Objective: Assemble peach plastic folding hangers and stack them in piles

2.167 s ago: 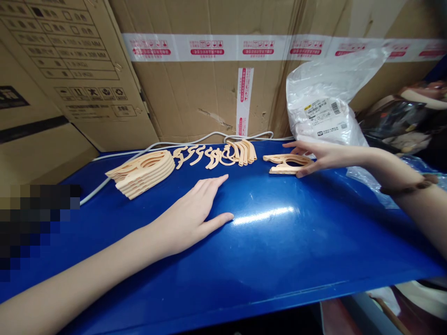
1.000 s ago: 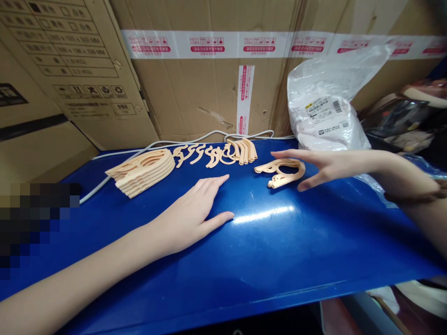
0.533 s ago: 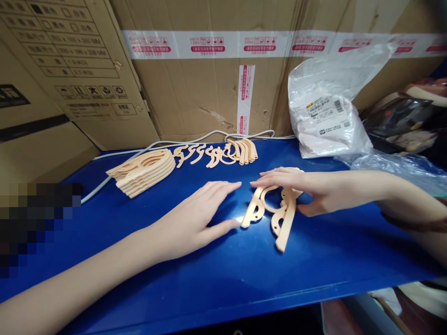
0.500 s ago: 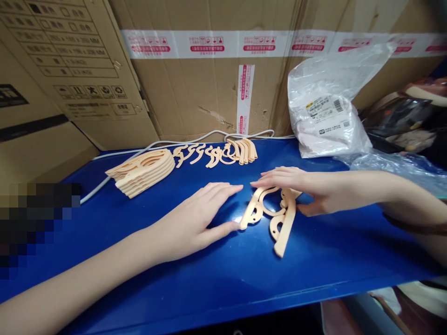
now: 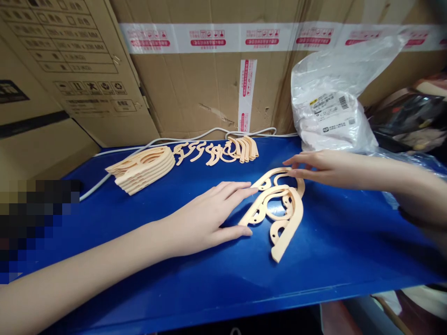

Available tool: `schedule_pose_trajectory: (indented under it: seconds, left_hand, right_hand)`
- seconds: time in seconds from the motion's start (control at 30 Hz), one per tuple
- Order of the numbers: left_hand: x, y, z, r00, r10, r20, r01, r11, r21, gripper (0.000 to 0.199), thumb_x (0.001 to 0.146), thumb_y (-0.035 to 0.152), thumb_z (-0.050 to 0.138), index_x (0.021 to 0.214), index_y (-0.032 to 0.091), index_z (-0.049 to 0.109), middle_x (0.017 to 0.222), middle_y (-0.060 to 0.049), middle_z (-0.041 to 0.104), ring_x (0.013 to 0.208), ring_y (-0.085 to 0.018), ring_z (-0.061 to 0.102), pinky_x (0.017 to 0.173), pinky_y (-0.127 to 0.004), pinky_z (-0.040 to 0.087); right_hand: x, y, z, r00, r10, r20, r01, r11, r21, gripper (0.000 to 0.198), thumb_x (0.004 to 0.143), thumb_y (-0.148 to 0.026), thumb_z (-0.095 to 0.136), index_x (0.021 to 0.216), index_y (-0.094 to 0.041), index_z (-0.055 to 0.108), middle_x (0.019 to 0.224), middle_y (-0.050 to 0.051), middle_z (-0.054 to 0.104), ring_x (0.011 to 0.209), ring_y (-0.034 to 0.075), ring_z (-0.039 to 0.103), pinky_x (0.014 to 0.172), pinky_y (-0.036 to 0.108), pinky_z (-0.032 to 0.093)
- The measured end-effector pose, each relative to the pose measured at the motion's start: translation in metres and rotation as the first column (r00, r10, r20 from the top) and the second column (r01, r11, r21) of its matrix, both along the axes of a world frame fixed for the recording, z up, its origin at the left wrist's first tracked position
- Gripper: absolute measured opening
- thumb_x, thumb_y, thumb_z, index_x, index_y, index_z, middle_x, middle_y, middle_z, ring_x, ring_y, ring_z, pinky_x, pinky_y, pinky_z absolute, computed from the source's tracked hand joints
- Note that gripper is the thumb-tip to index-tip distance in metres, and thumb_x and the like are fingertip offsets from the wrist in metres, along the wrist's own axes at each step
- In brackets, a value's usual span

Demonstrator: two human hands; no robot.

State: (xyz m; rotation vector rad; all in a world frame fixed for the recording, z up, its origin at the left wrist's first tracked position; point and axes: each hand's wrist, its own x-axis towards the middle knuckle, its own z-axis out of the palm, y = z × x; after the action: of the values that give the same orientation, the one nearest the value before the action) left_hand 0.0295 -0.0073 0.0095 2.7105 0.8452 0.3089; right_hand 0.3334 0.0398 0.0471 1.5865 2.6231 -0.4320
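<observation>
Two beige arch-shaped plastic pieces with scroll cut-outs lie on the blue table, one overlapping the other. The front arch [image 5: 296,218] has its legs pointing toward me. Behind it, the rear arch [image 5: 270,173] is partly covered. My left hand [image 5: 213,216] rests at the left legs of both, fingers stretched out and thumb apart, by the front arch's lower left end. Over the rear arch's top right curve is my right hand [image 5: 319,165]; its fingers are extended, and the thumb lies at the curve. Whether it presses on the piece is hard to see.
A stack of similar beige arches [image 5: 145,170] stands at the left. Several small curved beige parts [image 5: 199,151] and curved strips [image 5: 246,149] lie in a row behind. A white cable [image 5: 91,190], cardboard boxes [image 5: 195,88] and a white plastic bag [image 5: 326,116] line the back.
My right hand has lifted off the front arch and moved back and right. The rear arch, previously covered by the hand, now shows. My left hand has shifted slightly right.
</observation>
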Motion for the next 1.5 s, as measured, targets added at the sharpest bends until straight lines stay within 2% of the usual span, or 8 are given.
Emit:
schedule_pose_trajectory:
  seconds: [0.2,0.33,0.53,0.87,1.0,1.13,1.27,1.5]
  left_hand:
    - [0.010,0.007,-0.004,0.996,-0.084,-0.034,0.087,0.993,0.079,0.052,0.097,0.050,0.049,0.142,0.024,0.049,0.156,-0.009,0.038,0.142,-0.028,0.035,0.116,-0.047,0.032]
    - [0.017,0.003,-0.011,0.999,0.034,-0.019,-0.030,0.987,0.158,0.045,0.101,0.036,0.042,0.140,0.016,0.050,0.149,-0.013,0.047,0.132,-0.028,0.044,0.111,-0.047,0.038]
    - [0.019,-0.002,-0.016,0.986,0.164,0.034,-0.167,0.977,0.134,0.038,0.099,0.032,0.048,0.129,0.012,0.058,0.137,-0.013,0.057,0.120,-0.029,0.050,0.104,-0.046,0.042]
    - [0.017,-0.011,-0.001,0.900,0.359,0.248,-0.272,0.906,-0.325,0.031,0.093,0.029,0.054,0.123,0.024,0.058,0.099,0.001,0.071,0.079,-0.016,0.061,0.072,-0.031,0.048]
    - [0.014,-0.006,-0.004,0.914,0.263,0.307,-0.146,0.923,-0.357,0.034,0.093,0.018,0.048,0.126,0.023,0.054,0.113,0.002,0.069,0.093,-0.014,0.063,0.074,-0.027,0.048]
    - [0.008,0.002,-0.008,0.952,0.138,0.273,-0.087,0.977,-0.193,0.048,0.087,0.015,0.054,0.134,0.019,0.048,0.130,-0.004,0.060,0.113,-0.018,0.057,0.097,-0.032,0.045]
    - [0.011,0.010,-0.008,0.957,0.111,0.269,-0.058,0.978,-0.200,0.055,0.084,0.011,0.050,0.138,0.015,0.044,0.143,-0.009,0.050,0.130,-0.021,0.049,0.108,-0.037,0.041]
    - [0.037,0.046,0.007,0.985,0.050,0.166,0.006,0.946,-0.325,0.077,0.080,0.040,0.071,0.144,0.014,0.039,0.152,-0.013,0.043,0.141,-0.026,0.041,0.118,-0.041,0.031]
  right_hand:
    - [-0.027,-0.023,0.007,0.968,0.087,-0.236,-0.108,0.991,-0.081,0.061,0.095,-0.061,0.038,0.141,-0.023,0.049,0.139,0.008,0.058,0.122,0.027,0.056,0.099,0.038,0.045]
    - [-0.025,-0.038,0.015,0.999,-0.010,-0.040,0.012,0.999,0.047,0.057,0.088,-0.067,0.045,0.122,-0.023,0.059,0.093,0.007,0.073,0.076,0.024,0.066,0.064,0.035,0.048]
    - [-0.025,-0.046,0.011,0.993,0.115,0.028,-0.103,0.955,-0.278,0.036,0.085,-0.060,0.058,0.082,-0.025,0.063,0.070,-0.002,0.068,0.055,0.013,0.057,0.049,0.026,0.037]
    - [-0.028,-0.016,-0.014,0.987,0.130,-0.098,-0.122,0.989,0.089,0.039,0.098,-0.047,0.039,0.109,-0.019,0.063,0.097,0.009,0.068,0.082,0.021,0.062,0.070,0.033,0.046]
    - [-0.032,-0.004,-0.028,0.948,0.264,-0.177,-0.231,0.955,0.187,0.041,0.100,-0.036,0.032,0.118,-0.013,0.061,0.112,0.014,0.060,0.101,0.024,0.060,0.087,0.040,0.047]
    - [-0.029,0.005,-0.032,0.908,0.313,-0.279,-0.249,0.938,0.243,0.029,0.098,-0.033,0.035,0.108,-0.019,0.059,0.106,0.010,0.058,0.096,0.022,0.060,0.083,0.038,0.049]
    - [-0.027,0.005,-0.029,0.880,0.351,-0.321,-0.253,0.917,0.310,0.019,0.096,-0.024,0.037,0.098,-0.022,0.056,0.100,0.007,0.058,0.092,0.020,0.059,0.079,0.035,0.048]
    - [-0.036,-0.008,-0.016,0.862,0.386,-0.330,-0.320,0.917,0.237,0.021,0.097,-0.025,0.035,0.096,-0.022,0.057,0.105,0.006,0.058,0.099,0.020,0.059,0.086,0.033,0.047]
